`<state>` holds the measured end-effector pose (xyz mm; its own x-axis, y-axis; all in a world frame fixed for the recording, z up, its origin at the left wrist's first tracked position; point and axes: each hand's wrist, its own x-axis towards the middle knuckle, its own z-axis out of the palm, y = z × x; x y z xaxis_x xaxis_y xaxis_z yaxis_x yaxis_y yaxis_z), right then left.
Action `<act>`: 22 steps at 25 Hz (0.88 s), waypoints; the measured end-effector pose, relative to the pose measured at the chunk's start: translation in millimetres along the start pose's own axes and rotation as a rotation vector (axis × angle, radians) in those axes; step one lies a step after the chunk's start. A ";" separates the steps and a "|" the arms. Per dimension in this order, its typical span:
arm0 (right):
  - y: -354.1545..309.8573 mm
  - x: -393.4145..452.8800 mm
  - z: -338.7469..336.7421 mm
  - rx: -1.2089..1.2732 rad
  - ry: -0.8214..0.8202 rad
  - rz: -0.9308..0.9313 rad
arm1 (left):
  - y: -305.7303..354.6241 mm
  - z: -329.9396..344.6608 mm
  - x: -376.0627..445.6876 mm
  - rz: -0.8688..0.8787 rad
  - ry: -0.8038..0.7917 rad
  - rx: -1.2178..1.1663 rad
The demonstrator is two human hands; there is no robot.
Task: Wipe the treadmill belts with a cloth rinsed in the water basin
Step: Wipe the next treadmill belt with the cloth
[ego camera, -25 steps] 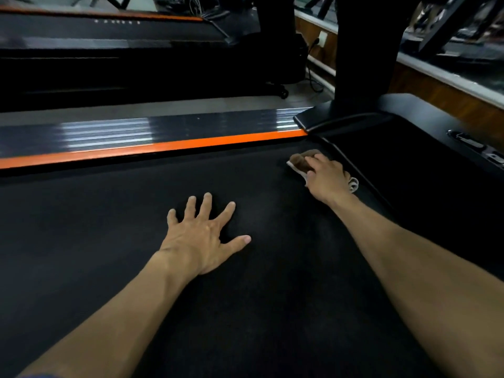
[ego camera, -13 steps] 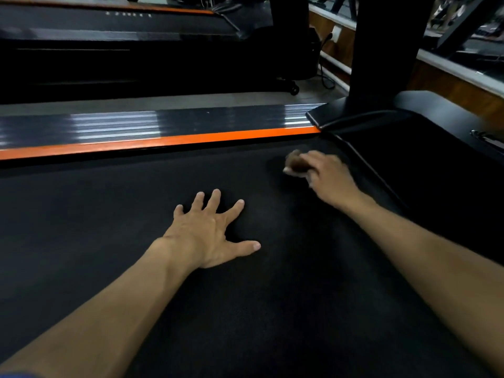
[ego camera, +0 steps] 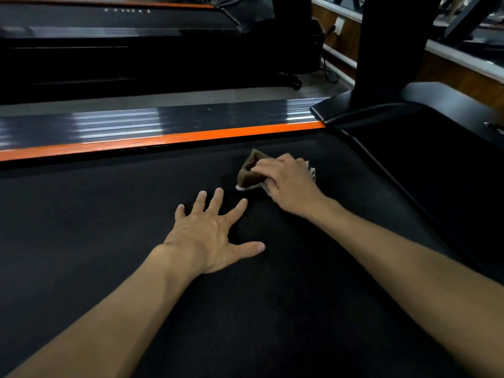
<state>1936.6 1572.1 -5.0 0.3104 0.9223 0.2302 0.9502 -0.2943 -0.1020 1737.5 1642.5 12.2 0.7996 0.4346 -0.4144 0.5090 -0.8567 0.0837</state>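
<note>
Two bare forearms reach in from the bottom edge over the black treadmill belt, whose fine woven texture fills the near and middle ground. The left hand lies palm down and flat on the belt, its fingers straight and splayed wide, the thumb stretched out to the right, holding nothing. Just beyond it and a little to the right, the right hand rests on top of the cloth, a brown rag with a pale edge, its fingers bent over the bunched fabric and pressing it down onto the belt; a brown corner sticks out to the left of the fingertips and a pale bit shows past the knuckles on the right. The cloth sits on the belt near its far end, apart from the left hand's fingertips. Behind the cloth an orange stripe runs along the belt's far edge, backed by a grey ribbed side rail that catches bright reflections. To the right, a black motor cover borders the belt, and a black upright post rises from it. Farther off lies a strip of grey floor, then another treadmill in shadow, with a wood-panelled wall at the right.
</note>
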 end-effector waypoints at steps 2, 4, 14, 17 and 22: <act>37.4 5.8 -6.2 -0.114 0.020 0.169 | -0.2 -0.2 -0.2 0.000 -0.003 -0.008; 84.7 8.9 -14.6 -0.185 0.046 0.471 | 0.0 1.0 -0.3 -0.001 0.008 -0.002; 25.5 30.6 7.9 0.070 0.056 0.446 | -1.1 3.0 0.8 0.002 0.028 -0.007; -0.6 8.2 12.5 0.134 -0.031 0.082 | 0.1 3.6 -2.8 -0.011 0.062 -0.046; 69.4 28.0 -6.4 0.035 -0.063 0.273 | -0.9 -2.3 -4.6 -0.014 0.035 -0.066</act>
<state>2011.4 1575.9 0.6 0.5518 0.8239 0.1293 0.8296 -0.5264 -0.1859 1734.1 1641.9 16.2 0.8022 0.4572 -0.3839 0.5395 -0.8306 0.1382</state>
